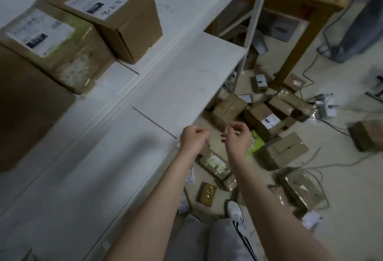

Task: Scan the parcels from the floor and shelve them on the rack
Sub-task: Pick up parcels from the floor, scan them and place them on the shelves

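A pale tiled floor (342, 180) beside a white metal rack (186, 78) lies strewn with brown cardboard parcels wrapped in clear tape (261, 119), none yet lifted. Two labelled brown cardboard boxes (116, 22) sit toward the shelf's far left corner. Off its near edge hover the person's left hand (193, 138) and right hand (238, 136), fingers loosely curled, holding nothing. The small parcels look light and stiff, their tape likely slippery; gripping opposite sides seems safest. A brown wooden counter (290, 1) stands beyond.
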`<state>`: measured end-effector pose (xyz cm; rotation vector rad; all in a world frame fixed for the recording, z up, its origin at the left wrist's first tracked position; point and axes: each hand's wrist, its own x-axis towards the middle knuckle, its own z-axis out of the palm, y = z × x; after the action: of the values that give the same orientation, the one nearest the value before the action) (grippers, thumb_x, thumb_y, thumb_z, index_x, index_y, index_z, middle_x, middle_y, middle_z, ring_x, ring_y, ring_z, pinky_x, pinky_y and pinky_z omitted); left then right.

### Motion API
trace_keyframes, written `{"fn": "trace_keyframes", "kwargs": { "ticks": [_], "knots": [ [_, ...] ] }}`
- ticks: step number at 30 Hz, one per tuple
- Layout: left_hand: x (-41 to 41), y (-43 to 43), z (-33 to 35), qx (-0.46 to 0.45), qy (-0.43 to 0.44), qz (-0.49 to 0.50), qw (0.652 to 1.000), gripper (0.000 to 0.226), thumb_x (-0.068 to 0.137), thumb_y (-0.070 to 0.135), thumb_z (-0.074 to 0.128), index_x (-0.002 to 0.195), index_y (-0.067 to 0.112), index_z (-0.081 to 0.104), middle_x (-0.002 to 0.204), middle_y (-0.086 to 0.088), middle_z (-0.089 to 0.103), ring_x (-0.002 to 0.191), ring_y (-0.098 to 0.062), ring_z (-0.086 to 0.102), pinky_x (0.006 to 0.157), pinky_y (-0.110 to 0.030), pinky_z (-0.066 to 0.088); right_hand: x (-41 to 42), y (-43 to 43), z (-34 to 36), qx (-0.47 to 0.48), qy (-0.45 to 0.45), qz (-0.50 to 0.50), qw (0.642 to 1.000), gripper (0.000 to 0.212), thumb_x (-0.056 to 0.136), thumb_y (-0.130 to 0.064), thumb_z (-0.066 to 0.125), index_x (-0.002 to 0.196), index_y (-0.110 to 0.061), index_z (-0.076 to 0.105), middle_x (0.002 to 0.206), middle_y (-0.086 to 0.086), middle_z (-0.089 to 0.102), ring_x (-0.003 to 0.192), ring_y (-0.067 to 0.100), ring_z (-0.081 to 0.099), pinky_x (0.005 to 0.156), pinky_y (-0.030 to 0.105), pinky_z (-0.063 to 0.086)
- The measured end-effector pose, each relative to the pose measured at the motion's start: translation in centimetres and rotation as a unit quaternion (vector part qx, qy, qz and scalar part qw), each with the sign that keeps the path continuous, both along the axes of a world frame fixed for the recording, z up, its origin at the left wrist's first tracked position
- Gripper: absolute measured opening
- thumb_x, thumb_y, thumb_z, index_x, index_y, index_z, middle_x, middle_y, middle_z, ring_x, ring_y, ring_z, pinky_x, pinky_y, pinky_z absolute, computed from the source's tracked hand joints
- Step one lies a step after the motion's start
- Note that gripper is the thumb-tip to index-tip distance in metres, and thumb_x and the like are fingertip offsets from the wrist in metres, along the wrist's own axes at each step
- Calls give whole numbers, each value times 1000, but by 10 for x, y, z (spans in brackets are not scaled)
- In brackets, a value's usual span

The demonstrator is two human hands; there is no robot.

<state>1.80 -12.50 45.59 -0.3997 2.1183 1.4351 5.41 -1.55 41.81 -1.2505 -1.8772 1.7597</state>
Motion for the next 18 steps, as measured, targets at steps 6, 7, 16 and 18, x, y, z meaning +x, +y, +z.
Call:
{"fn": "trace_keyframes", "kwargs": {
  "ticks": [6, 7, 16, 18],
  "knots": [
    [2, 59, -78, -23, -88, -115, 989, 9, 92, 16, 69, 91, 13, 61, 87, -5, 65, 77, -14, 64, 76, -35, 57, 43, 82, -91, -30, -132, -41, 990, 15, 92, -4, 53, 94, -14, 64, 89, 4, 67, 62, 18, 65, 71, 48, 60],
    [-1, 68, -91, -32, -96, -134, 986, 10, 93, 16, 70, 97, 10, 63, 90, -6, 66, 76, -14, 63, 73, -33, 56, 46, 93, -107, -36, -144, -40, 988, 15, 91, -4, 52, 93, -15, 63, 90, 6, 68, 62, 19, 66, 72, 49, 60],
    [-20, 146, -207, -104, -138, -182, 968, 12, 95, 16, 65, 103, 7, 60, 91, -12, 61, 76, -19, 59, 64, -30, 50, 60, 201, -215, -55, -211, 39, 975, 16, 91, -4, 56, 103, -12, 62, 90, 6, 67, 74, 27, 69, 65, 42, 60],
    [-20, 164, -230, -114, -149, -185, 965, 7, 96, 15, 64, 95, 10, 59, 90, -12, 59, 74, -19, 57, 60, -28, 46, 63, 228, -234, -62, -213, 30, 975, 16, 91, -3, 54, 105, -9, 60, 85, 3, 64, 71, 26, 65, 58, 35, 55]
  ]
}}
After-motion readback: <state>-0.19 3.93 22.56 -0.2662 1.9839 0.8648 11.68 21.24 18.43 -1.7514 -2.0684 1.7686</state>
